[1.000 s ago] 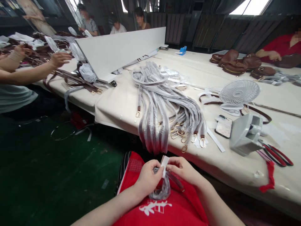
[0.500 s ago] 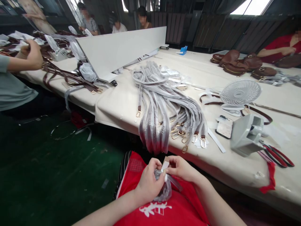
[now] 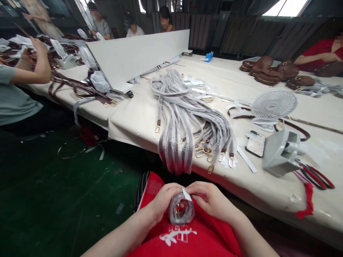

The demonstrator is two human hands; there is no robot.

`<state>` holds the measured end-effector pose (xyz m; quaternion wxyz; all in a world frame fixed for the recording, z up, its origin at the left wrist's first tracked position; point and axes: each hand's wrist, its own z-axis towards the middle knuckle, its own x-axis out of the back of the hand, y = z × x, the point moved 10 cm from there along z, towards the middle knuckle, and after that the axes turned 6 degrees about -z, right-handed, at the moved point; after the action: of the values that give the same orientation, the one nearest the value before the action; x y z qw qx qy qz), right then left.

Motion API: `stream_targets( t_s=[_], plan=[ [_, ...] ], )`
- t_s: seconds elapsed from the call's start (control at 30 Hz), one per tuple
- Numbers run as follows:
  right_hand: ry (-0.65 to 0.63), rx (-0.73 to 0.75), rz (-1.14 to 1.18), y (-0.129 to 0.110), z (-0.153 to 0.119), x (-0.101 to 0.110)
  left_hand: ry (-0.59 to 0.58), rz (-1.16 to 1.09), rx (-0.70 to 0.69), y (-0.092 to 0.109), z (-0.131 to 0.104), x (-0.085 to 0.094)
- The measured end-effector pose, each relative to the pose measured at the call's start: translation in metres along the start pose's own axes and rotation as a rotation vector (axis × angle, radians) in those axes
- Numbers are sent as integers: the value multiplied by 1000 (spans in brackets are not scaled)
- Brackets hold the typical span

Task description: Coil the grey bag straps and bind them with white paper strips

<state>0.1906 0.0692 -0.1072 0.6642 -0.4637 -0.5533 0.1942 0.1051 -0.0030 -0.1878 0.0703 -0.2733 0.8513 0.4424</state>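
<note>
One coiled strap (image 3: 188, 216), sheathed in translucent greyish plastic, sits in front of your red apron (image 3: 214, 241), just above its white print (image 3: 178, 236). It is wound into a thick, roundish ring with its opening towards you; the wrap is creased and shiny, dark bands show through it, and a bit of gold-coloured hardware (image 3: 178, 210) glints inside the hole. A white paper strip (image 3: 187, 195) lies over the ring's upper right. Your left hand (image 3: 163, 200) is closed around the coil's upper left side, its fingers partly hidden behind. Your right hand (image 3: 211, 200) has curled fingers touching the strip at the top; I cannot tell whether they pinch it. Half a second ago that strip stood up between your fingertips with a brown piece behind it, and a loose strap end stuck out to the right of the coil; now the strip rests against the ring, the brown piece and the end are out of sight, and the opening shows much more fully. Ahead of you, the pile of wrapped straps (image 3: 175, 117) on the cream-covered table (image 3: 134, 117) has stayed as it was.
</note>
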Motion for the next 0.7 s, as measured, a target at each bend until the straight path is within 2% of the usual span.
stream_targets(
  t_s=[0.1,0.23,0.4,0.5,0.57,0.6,0.63,0.7],
  plan=[
    [63,21,-26,-2,-4,3,26,58,-74,8,2,1],
    [199,-24,-122,3,-18,7,44,61,-149,25,6,-2],
    [308,100,-315,-16,-25,-8,51,-37,-261,59,11,-20],
    [363,138,-386,-18,-24,1,44,-29,-291,69,14,-31],
    [434,146,-472,-12,-31,29,43,0,-283,68,15,-31],
    [523,119,-521,-4,-40,53,39,17,-271,66,17,-29],
    [657,66,-569,7,-54,85,42,32,-263,63,20,-25],
    [1011,-126,-622,38,-101,155,59,43,-241,55,29,-13]
  ],
)
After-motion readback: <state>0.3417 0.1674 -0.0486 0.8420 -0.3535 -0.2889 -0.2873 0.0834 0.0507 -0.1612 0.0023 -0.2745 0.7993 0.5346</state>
